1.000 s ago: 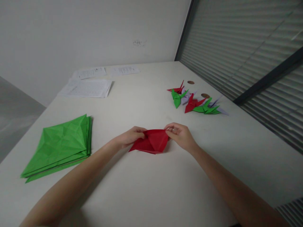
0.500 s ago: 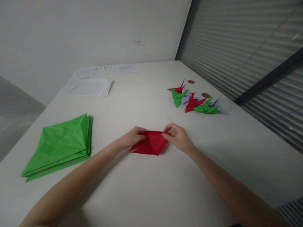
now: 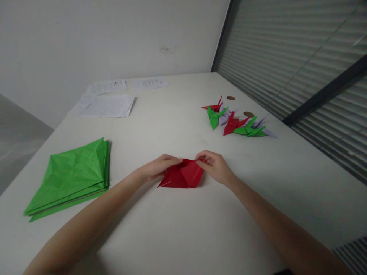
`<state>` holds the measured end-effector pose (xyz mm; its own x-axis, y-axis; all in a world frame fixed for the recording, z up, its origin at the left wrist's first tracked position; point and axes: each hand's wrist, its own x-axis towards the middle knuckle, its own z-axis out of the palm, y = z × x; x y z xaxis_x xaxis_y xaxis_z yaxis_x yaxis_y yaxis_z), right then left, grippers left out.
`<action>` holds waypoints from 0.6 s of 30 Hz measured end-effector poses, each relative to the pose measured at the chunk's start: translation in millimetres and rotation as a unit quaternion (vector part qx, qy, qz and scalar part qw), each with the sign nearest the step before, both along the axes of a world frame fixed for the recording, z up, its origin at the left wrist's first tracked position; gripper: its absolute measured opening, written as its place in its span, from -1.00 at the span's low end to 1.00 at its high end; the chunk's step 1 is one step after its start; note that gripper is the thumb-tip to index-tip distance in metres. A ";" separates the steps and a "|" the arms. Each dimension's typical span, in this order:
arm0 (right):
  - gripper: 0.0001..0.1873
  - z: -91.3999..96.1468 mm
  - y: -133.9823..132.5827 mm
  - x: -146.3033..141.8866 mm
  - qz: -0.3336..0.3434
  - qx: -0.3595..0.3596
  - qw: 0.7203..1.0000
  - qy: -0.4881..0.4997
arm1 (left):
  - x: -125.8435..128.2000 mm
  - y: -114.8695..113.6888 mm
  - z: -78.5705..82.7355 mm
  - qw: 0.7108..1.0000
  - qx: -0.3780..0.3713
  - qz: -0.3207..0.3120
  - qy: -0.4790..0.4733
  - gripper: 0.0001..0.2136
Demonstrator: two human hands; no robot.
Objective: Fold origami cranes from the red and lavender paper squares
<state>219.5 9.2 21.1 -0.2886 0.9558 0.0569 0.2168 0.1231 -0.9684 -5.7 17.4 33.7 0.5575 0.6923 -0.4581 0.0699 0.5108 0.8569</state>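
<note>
From the head view, the red paper [image 3: 186, 177] had centre stage, low in the middle of the surface [image 3: 183, 233], part-folded, with one sharp corner poking out near and left. And there was the left hand [image 3: 160, 168], thumb laid on the paper's far left edge, fingers mostly hidden behind it, the sheet held between. Over on the right, the right hand [image 3: 215, 166] had a tight pinch, thumb and fingertips closed on the far right corner!

A fold was in hand, by the look of it: the panels stood slightly open, not yet flat. The next move seemed to call for lining up the edges, then pressing the crease down without letting that pinched corner slip.

Left of the hands, well apart, lay the green paper stack [image 3: 76, 168]; far right sat folded paper figures [image 3: 233, 124] in red, green and pale purple; far left, printed sheets [image 3: 107, 106].
</note>
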 end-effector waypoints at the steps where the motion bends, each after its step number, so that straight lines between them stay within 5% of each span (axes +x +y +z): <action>1: -0.85 -0.4 0.3 0.0 -0.005 0.001 1.000 0.001 | -0.3 1.0 -0.4 1.000 -0.018 0.012 -0.009 -0.61; 9: -0.83 0.5 4.5 1.0 -0.015 -0.015 0.999 0.023 | 0.1 1.3 0.9 0.996 -0.077 0.032 -0.037 -0.61; 18: -0.82 -3.5 3.5 0.6 -0.019 -0.079 0.996 0.029 | 3.2 -1.7 -5.9 0.997 0.069 0.028 0.037 -0.67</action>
